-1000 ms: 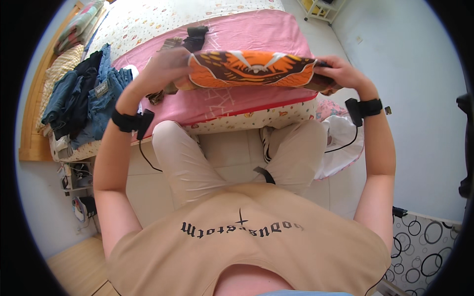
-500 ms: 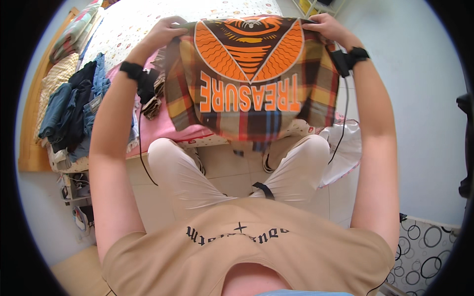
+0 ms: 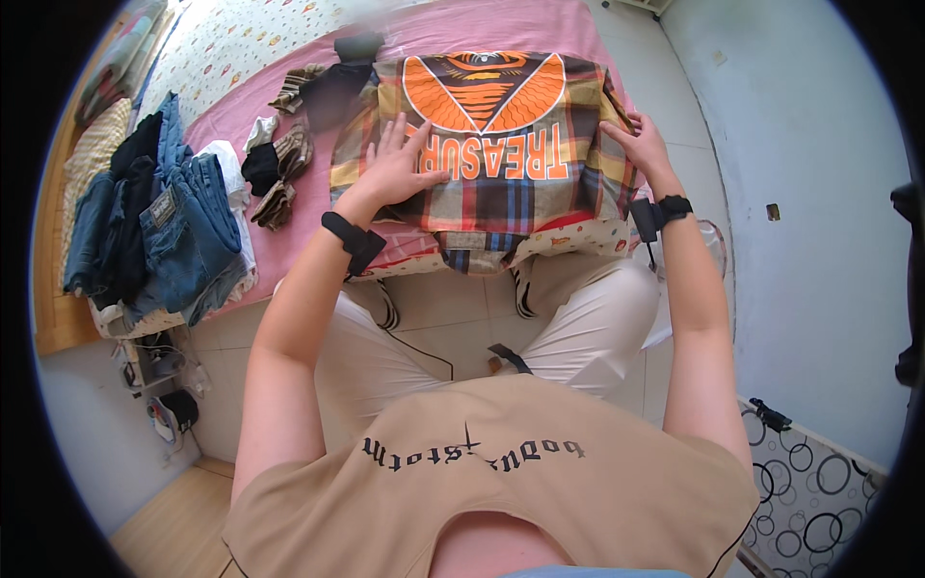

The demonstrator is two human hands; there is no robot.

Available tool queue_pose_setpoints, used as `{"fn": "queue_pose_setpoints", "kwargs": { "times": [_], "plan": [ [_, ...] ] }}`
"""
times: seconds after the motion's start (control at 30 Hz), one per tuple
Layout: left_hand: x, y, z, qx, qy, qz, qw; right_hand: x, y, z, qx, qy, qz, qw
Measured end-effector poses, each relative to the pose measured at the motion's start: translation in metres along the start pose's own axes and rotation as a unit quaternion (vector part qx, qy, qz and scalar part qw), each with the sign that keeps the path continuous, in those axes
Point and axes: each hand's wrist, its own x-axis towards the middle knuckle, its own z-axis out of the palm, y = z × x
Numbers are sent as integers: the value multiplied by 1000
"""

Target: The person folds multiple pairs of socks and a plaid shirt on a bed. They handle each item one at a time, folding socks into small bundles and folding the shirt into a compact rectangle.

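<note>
A plaid shirt [image 3: 520, 207] in brown, yellow and red lies spread on the pink cover of a bed, its orange print upside down to me. The collar hangs over the bed's near edge. My left hand [image 3: 397, 166] rests flat on the shirt's left part, fingers spread across some of the print. At the right side, my right hand [image 3: 644, 149] touches the sleeve edge, thumb and fingers apart. Black straps with small boxes circle both wrists.
Folded jeans [image 3: 193, 222] and other dark clothes are piled at the left of the bed. Several rolled socks [image 3: 279, 173] lie between that pile and the shirt. A dark blurred item [image 3: 337, 91] lies beyond the left sleeve. A pale wall [image 3: 809, 193] rises at the right.
The shirt, held up by both hands before, has come down flat onto the bed. My left hand has let go and moved onto its front; my right hand has slid lower along the right side.
</note>
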Motion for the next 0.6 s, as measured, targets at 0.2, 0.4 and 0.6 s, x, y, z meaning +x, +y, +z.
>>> {"fn": "queue_pose_setpoints", "kwargs": {
  "times": [0.2,0.4,0.6],
  "plan": [
    [-29,-18,-23,-143,75,-40,986,-52,-56,-15,-40,-207,50,976],
    [-60,-34,-13,-311,-14,-43,949,-96,-87,15,-105,-347,113,925],
    [-51,-43,-22,-485,4,10,875,-96,-84,4,58,-310,108,943]
  ]
}}
